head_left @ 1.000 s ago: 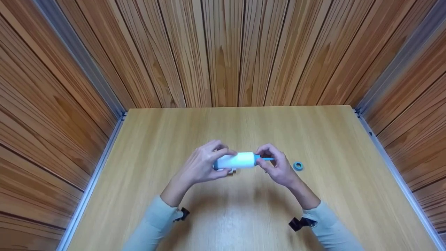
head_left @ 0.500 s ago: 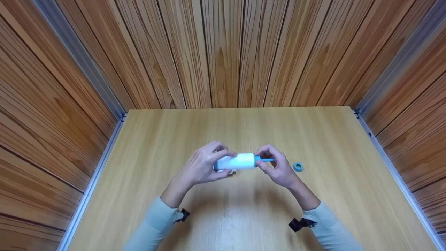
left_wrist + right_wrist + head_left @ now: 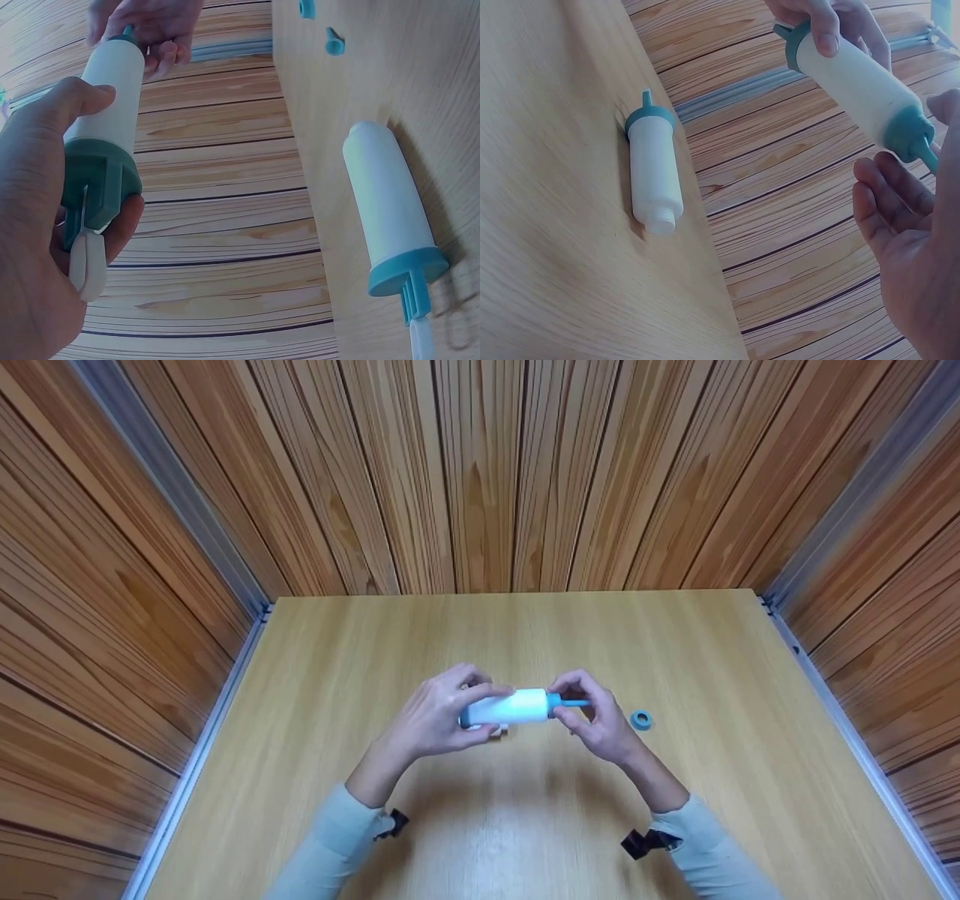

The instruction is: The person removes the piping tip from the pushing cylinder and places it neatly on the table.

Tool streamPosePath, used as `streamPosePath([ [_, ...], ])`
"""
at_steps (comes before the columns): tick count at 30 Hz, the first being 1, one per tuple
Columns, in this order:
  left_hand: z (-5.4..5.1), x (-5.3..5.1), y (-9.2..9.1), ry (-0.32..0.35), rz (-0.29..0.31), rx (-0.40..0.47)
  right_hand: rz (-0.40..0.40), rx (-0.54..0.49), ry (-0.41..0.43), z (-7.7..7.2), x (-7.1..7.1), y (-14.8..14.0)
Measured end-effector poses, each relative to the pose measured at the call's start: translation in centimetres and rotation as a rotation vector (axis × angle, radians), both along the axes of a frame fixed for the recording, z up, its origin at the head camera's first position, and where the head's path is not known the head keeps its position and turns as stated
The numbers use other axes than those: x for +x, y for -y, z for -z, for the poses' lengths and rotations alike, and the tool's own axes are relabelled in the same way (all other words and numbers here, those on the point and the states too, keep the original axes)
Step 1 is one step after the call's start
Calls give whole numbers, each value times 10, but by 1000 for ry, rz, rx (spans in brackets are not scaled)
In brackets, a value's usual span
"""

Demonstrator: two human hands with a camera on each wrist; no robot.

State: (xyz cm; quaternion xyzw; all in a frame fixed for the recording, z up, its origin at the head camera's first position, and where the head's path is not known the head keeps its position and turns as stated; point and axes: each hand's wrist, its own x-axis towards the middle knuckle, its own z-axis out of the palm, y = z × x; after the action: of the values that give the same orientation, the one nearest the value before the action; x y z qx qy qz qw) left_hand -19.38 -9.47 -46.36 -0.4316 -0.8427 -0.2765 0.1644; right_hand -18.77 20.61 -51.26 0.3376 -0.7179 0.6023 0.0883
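Observation:
In the head view the left hand (image 3: 439,712) grips a white bottle (image 3: 517,706) held sideways above the table, thumb and fingers around its body near the teal end. That end's teal base (image 3: 105,180) with a small white tab shows in the left wrist view. At the bottle's other end is a teal nozzle cap (image 3: 555,703) with a thin spout. Thumb and forefinger of the right hand (image 3: 600,721) pinch this cap; its other fingers (image 3: 889,191) are loosely bent in the right wrist view.
A second white bottle (image 3: 655,169) lies on the table (image 3: 547,195), mostly hidden under the held bottle in the head view. A teal ring (image 3: 641,719) lies right of the right hand. A small teal spouted piece (image 3: 334,43) lies near it in the left wrist view.

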Motion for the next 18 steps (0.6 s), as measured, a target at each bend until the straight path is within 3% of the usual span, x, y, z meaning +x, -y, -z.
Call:
streamPosePath([
  [8,-1,-1,0,-34,8,-8,5,28,9,-1,-1,0],
  [18,2,-1,-1,-16,12,2,-12,-6,-22,1,0,1],
])
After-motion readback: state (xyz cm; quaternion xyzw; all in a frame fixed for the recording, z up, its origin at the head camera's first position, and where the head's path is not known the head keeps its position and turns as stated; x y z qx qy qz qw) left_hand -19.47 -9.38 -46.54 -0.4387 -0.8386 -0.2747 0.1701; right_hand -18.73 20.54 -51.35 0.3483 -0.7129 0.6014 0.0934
